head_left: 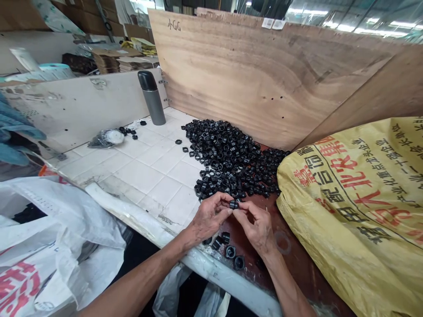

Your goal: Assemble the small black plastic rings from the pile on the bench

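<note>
Between my two hands, just in front of a heap of black plastic nuts [224,149], is a small black ribbed plastic nut [234,204]. My left hand [209,216] pinches it from the left with thumb and forefinger. From the other side, the fingertips of my right hand [257,224] close on the same piece. Several loose black plastic caps [230,252] lie below my hands near the table's front edge, some with their hollow ends showing. Whether the held piece is one part or two joined, I cannot tell.
A grey flask [153,99] stands at the back left, with a clear plastic bag [107,138] nearer the left board. Wooden boards [257,79] wall the table. A yellow printed sack [357,198] bulges at right; a white bag [59,246] hangs at front left.
</note>
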The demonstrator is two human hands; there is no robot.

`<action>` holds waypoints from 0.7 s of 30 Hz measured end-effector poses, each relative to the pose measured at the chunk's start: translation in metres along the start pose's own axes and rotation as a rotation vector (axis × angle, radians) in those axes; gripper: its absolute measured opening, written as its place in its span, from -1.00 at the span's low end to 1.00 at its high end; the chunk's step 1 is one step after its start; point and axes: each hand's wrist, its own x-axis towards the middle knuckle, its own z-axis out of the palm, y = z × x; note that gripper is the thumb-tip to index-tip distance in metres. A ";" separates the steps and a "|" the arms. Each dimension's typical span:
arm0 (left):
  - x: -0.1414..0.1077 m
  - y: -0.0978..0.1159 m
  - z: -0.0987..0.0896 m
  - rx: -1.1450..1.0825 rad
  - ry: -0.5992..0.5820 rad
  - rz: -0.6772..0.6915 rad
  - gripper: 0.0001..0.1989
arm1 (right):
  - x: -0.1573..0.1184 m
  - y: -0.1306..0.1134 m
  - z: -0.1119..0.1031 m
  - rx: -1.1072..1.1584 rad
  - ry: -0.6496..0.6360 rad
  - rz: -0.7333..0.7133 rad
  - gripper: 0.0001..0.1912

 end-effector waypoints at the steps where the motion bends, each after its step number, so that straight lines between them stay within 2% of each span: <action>1: 0.000 0.000 0.000 -0.002 -0.002 0.000 -0.80 | 0.000 0.000 0.000 -0.046 -0.004 -0.008 -0.68; 3: -0.001 0.001 0.000 0.006 0.008 -0.003 -0.80 | -0.001 0.000 0.000 -0.091 0.020 -0.010 -0.59; 6: -0.001 0.003 0.001 0.001 0.017 -0.009 -0.81 | -0.002 -0.004 -0.002 -0.055 0.025 -0.011 -0.67; 9: -0.001 0.004 0.001 -0.008 0.017 -0.008 -0.80 | -0.002 -0.006 -0.003 -0.062 0.016 -0.025 -0.66; 12: -0.001 0.003 0.001 -0.016 0.013 -0.025 -0.79 | -0.001 -0.003 -0.001 -0.018 0.017 -0.034 -0.83; 16: -0.001 0.001 0.001 0.040 0.009 0.000 -0.82 | 0.001 0.002 0.003 -0.009 -0.019 0.017 -0.80; 19: -0.002 0.000 0.000 0.142 -0.026 0.047 -0.82 | 0.001 0.000 0.003 -0.062 0.001 0.072 -0.62; 21: -0.002 0.000 0.000 0.143 -0.025 0.038 -0.81 | 0.002 -0.003 0.003 -0.041 0.032 0.082 -0.66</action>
